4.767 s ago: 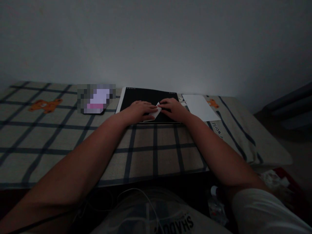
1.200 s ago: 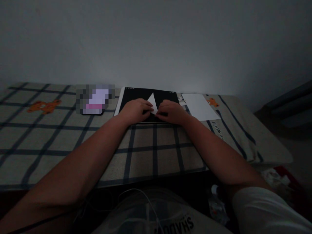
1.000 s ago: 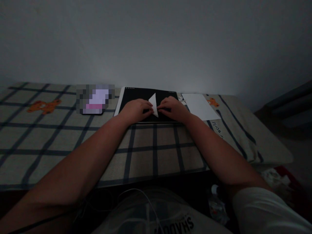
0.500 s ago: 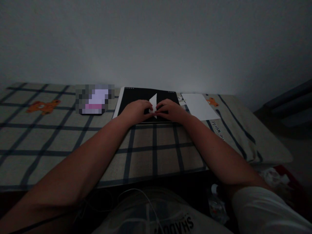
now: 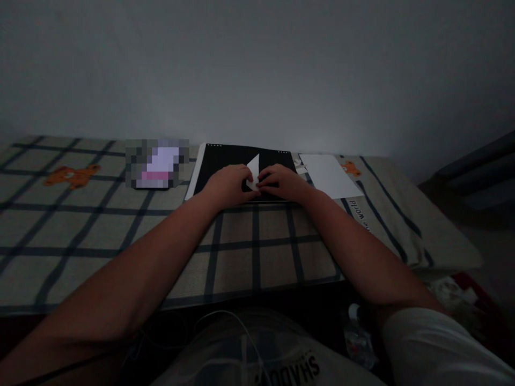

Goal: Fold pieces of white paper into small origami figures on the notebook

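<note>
Both pinched on the small folded white paper [image 5: 253, 170]: left hand [image 5: 227, 185] at its left edge, right hand [image 5: 281, 182] at its right, fingertips nearly touching. Best kept flat against the black board [image 5: 225, 156] beneath both palms, edges aligned before pressing the crease, away from the white sheet [image 5: 330, 176] beyond the right wrist.

Item count, dim tabletop scene

Two hands are present: one left hand [image 5: 226, 184] and one right hand [image 5: 281, 182]. One small folded white paper piece [image 5: 253, 170] sits between them. One black board [image 5: 225, 158] lies under the hands. One flat white sheet [image 5: 330, 176] lies just beside the board. One checked cloth [image 5: 120, 236] covers the surface and shows two orange bear prints, one at the left [image 5: 72, 174] and one at the right [image 5: 349, 168]. One blurred object [image 5: 156, 163] lies on the cloth.
</note>
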A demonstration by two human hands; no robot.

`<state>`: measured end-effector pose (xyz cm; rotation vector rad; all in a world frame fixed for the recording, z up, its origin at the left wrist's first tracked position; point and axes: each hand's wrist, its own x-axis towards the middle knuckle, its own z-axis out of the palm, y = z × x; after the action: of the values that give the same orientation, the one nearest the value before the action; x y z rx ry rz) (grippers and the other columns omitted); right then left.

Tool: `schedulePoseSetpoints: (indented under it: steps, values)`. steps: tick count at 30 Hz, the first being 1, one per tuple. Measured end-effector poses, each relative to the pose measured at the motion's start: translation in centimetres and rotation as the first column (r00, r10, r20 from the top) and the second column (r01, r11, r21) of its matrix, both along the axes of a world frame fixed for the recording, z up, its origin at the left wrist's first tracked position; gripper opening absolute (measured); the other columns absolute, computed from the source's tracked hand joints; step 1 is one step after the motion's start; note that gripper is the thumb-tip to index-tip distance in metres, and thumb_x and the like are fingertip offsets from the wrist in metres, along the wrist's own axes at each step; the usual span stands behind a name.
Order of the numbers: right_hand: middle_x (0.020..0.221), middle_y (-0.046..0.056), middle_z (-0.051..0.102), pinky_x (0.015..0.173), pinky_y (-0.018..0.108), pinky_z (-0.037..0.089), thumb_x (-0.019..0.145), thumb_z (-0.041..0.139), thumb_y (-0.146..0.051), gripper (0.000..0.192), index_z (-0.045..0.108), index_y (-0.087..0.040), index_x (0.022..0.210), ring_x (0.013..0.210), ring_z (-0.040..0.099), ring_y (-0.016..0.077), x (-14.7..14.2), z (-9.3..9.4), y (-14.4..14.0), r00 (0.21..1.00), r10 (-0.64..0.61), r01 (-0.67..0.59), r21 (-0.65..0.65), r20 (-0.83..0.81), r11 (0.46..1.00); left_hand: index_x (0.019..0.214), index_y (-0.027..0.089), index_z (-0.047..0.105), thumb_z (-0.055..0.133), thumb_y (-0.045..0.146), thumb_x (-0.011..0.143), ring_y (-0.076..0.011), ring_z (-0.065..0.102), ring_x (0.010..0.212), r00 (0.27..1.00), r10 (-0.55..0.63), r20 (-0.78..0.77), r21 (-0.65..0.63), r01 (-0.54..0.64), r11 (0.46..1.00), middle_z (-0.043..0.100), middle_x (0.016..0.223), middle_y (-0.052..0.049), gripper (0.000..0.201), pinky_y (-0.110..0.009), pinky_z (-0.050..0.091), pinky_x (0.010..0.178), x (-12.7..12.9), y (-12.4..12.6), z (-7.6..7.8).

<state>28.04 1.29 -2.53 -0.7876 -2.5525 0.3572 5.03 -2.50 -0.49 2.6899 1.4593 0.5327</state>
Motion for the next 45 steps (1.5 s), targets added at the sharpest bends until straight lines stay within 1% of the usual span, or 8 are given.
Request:
schedulePoseSetpoints:
  steps: [9, 12, 18, 25, 30, 36, 40, 45]
  values:
    - [0.117, 0.008, 0.077, 0.1, 0.044, 0.045, 0.093, 0.069, -0.024, 0.015, 0.083, -0.023, 0.1, 0.11, 0.064, 0.0245, 0.1, -0.2, 0.1, 1.0, 0.016, -0.016, 0.027, -0.02, 1.0, 0.106, 0.019, 0.067, 0.072, 0.054, 0.084, -0.0309, 0.066, 0.108, 1.0, -0.005, -0.028, 0.02, 0.005, 1.0, 0.07, 0.115, -0.012, 0.042, -0.042, 0.054, 0.09, 0.2, -0.5, 0.1]
    - [0.116, 0.008, 0.076, 0.099, 0.044, 0.045, 0.093, 0.069, -0.024, 0.016, 0.083, -0.025, 0.1, 0.109, 0.064, 0.0243, 0.1, -0.1, 0.0, 1.0, 0.018, -0.018, 0.036, -0.02, 0.999, 0.112, 0.018, 0.068, 0.066, 0.056, 0.09, -0.032, 0.065, 0.111, 1.0, -0.01, -0.024, 0.043, 0.011, 0.999, 0.071, 0.119, -0.012, 0.043, -0.044, 0.053, 0.093, -0.1, -0.2, -0.1]
    - [0.12, 0.008, 0.073, 0.102, 0.047, 0.045, 0.095, 0.068, -0.027, 0.015, 0.083, -0.026, 0.097, 0.115, 0.061, 0.0252, 0.1, 0.0, -0.2, 1.0, 0.012, -0.01, 0.072, -0.025, 0.997, 0.122, 0.019, 0.071, 0.053, 0.039, 0.1, -0.0304, 0.061, 0.124, 0.998, -0.044, -0.054, 0.058, 0.047, 0.997, 0.07, 0.133, -0.01, 0.034, -0.046, 0.049, 0.104, -0.6, 0.7, -0.7]
    - [0.124, 0.011, 0.075, 0.105, 0.047, 0.046, 0.094, 0.066, -0.024, 0.02, 0.084, -0.022, 0.104, 0.117, 0.063, 0.0262, 0.1, -0.1, 0.0, 1.0, 0.016, -0.015, 0.044, -0.008, 0.999, 0.133, 0.024, 0.068, 0.061, 0.053, 0.095, -0.0314, 0.056, 0.133, 0.993, 0.056, -0.104, -0.031, -0.06, 0.998, 0.065, 0.145, -0.006, 0.048, -0.047, 0.045, 0.108, -0.1, -0.1, 0.0]
    - [0.123, 0.006, 0.077, 0.104, 0.045, 0.047, 0.094, 0.064, -0.024, 0.022, 0.083, -0.027, 0.105, 0.116, 0.066, 0.0236, 0.1, 0.1, 0.0, 1.0, -0.009, 0.009, 0.02, 0.011, 1.0, 0.137, 0.026, 0.065, 0.063, 0.058, 0.093, -0.0314, 0.052, 0.138, 0.99, 0.078, -0.117, -0.052, -0.085, 0.995, 0.062, 0.148, -0.005, 0.055, -0.048, 0.04, 0.113, 0.1, -0.4, 0.3]
    - [0.113, 0.007, 0.08, 0.103, 0.046, 0.049, 0.093, 0.063, -0.022, 0.024, 0.082, -0.024, 0.107, 0.111, 0.069, 0.0237, -0.1, 0.1, -0.1, 0.999, -0.022, 0.023, 0.028, -0.038, 0.999, 0.133, 0.024, 0.068, 0.064, 0.056, 0.092, -0.0314, 0.053, 0.136, 0.992, 0.069, -0.103, -0.026, -0.072, 0.997, 0.063, 0.146, -0.007, 0.052, -0.049, 0.036, 0.116, 0.2, -0.7, 0.2]
    - [0.11, 0.009, 0.08, 0.1, 0.046, 0.051, 0.094, 0.061, -0.023, 0.027, 0.082, -0.023, 0.112, 0.11, 0.069, 0.0247, -0.3, 0.2, -0.4, 0.998, 0.01, -0.007, 0.049, -0.062, 0.999, 0.124, 0.022, 0.069, 0.057, 0.047, 0.098, -0.0304, 0.055, 0.135, 0.995, 0.056, -0.08, 0.013, -0.055, 0.998, 0.066, 0.142, -0.008, 0.039, -0.049, 0.035, 0.117, 0.1, -0.4, -0.2]
    - [0.111, 0.009, 0.08, 0.102, 0.049, 0.051, 0.096, 0.059, -0.022, 0.028, 0.082, -0.023, 0.111, 0.113, 0.068, 0.0267, -0.3, 0.5, -0.6, 0.999, 0.034, -0.031, 0.085, -0.037, 0.996, 0.132, 0.019, 0.064, 0.05, 0.042, 0.102, -0.0296, 0.054, 0.138, 0.996, 0.009, -0.09, -0.028, -0.012, 1.0, 0.063, 0.146, -0.011, 0.04, -0.046, 0.04, 0.114, 0.0, -0.1, -0.2]
